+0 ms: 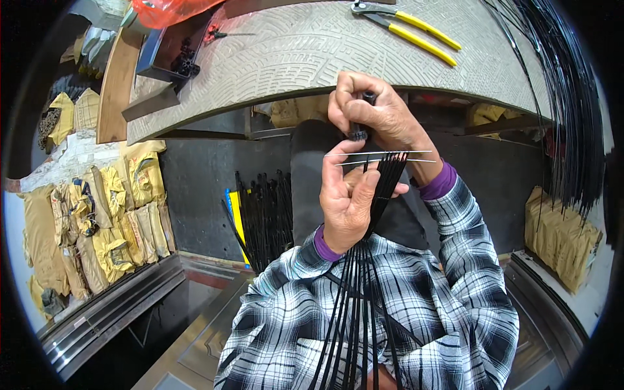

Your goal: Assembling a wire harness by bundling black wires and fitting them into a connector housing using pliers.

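My left hand (pixel 346 211) is closed around a bundle of long thin black strips (pixel 354 296), which run down over the plaid shirt. At the bundle's top, two thin metal rods (pixel 416 153) lie crosswise, and several strip ends sit close together along them. Just above, my right hand (pixel 383 114) is closed on a small dark ribbed cylindrical piece (pixel 359 134), its upper end showing between the fingers. That piece is close to the left hand's fingertips and the rods; whether it touches them I cannot tell.
Beyond my hands is a grey textured table (pixel 286 58) with yellow-handled pincers (pixel 422 45), a small red-handled tool (pixel 212 34) and a box (pixel 151 62) of black parts. Black strips hang at right (pixel 575 110); more stand at left (pixel 268 218). Wrapped packages (pixel 110 201) lie further left.
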Demonstrator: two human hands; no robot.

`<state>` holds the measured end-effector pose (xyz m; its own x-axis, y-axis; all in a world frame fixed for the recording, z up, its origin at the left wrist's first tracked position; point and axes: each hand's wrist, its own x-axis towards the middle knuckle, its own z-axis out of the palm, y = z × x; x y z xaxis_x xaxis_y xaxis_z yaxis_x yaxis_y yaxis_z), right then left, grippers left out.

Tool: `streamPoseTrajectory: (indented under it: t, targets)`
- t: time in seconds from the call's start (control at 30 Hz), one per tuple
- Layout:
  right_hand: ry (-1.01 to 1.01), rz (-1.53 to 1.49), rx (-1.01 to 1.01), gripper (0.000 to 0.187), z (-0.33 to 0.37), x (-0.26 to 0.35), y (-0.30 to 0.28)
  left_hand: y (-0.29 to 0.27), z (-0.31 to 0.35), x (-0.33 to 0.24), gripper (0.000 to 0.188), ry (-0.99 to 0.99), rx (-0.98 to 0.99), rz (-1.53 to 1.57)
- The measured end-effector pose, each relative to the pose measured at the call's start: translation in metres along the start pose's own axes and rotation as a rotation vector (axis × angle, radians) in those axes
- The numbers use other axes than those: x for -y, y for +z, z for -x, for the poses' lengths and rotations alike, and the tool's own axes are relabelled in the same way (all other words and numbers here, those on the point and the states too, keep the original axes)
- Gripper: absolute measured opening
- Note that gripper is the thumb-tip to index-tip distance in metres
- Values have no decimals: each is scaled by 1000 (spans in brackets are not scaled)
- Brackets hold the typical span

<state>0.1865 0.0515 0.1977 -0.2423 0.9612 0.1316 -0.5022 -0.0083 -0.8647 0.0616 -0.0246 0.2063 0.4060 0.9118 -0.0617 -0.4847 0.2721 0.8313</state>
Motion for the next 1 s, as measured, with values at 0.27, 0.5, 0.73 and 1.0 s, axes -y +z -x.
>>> streamPoseTrajectory:
  t: [0.27,0.5,0.73,1.0]
  targets:
    - [39,-18,-24,32,0,-1,0,0,-2,2,43,25,-3,24]
    - [14,114,-84,28,-4,6,7,1,-1,0,42,-1,23,21]
    - [0,35,-81,36,-7,3,9,-2,-2,1,39,22,11,10]
    - [35,122,-98,39,-7,5,8,-3,-10,-2,29,4,8,-11]
